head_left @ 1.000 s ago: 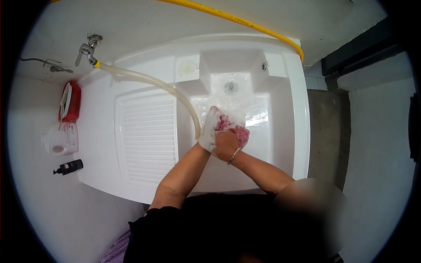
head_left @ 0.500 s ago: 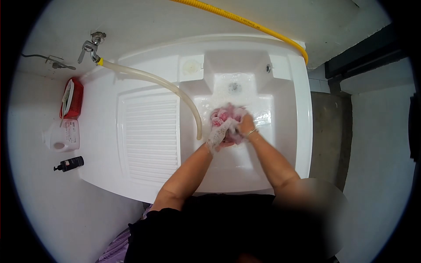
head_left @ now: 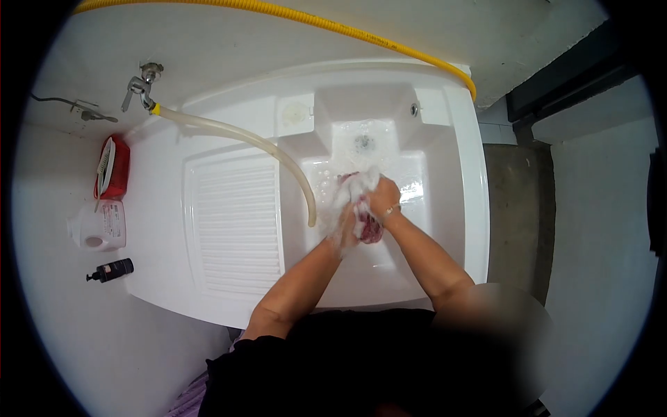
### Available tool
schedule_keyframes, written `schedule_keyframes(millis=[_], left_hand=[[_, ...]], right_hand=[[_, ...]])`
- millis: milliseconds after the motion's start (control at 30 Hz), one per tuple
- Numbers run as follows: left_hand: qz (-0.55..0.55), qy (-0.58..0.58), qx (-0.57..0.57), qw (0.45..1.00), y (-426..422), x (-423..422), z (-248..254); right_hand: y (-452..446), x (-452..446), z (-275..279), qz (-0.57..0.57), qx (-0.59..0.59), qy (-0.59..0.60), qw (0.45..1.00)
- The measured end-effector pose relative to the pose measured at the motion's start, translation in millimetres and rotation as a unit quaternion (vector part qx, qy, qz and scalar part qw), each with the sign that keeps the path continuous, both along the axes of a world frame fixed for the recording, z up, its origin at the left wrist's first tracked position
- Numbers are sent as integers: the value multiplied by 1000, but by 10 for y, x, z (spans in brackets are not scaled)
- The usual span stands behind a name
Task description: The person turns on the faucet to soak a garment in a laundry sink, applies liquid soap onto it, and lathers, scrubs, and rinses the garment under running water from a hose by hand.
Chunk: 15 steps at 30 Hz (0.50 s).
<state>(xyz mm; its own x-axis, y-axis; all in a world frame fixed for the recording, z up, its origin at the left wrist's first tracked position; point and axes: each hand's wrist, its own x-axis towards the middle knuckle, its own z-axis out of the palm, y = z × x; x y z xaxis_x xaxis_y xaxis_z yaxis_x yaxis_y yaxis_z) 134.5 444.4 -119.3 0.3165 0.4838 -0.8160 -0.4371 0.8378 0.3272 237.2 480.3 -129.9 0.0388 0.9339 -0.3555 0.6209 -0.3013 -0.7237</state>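
Pink cloth: soapy and bunched, within the basin of the white sink, between both hands; whether it touches the basin floor cannot be told.
Long axis: roughly 11 o'clock to 5 o'clock, a rounded pink end at 5.
Right hand: on the cloth's 2 o'clock side, fingers curled closed on a fold of it.
Left hand: on the 8 o'clock side, against the cloth; how far its fingers close cannot be told.
Suds: with blur, obscure the left fingers and the cloth's middle.
Hose: open end at 9 o'clock, near the left hand.
Drain: at 12 o'clock, indistinct.
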Motion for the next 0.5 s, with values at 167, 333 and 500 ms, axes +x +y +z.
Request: schedule_keyframes(millis=[167,333,500], left_hand=[[154,-189,148,959,-46,-103,-186],[110,-89,140,980,55,-74,-175],[-157,62,211,963,78,-343,-218]], right_hand=[[-339,-175,-163,116,260,-76,956],[92,424,-198,156,236,-195,939],[314,828,-493,138,-16,-334,932]])
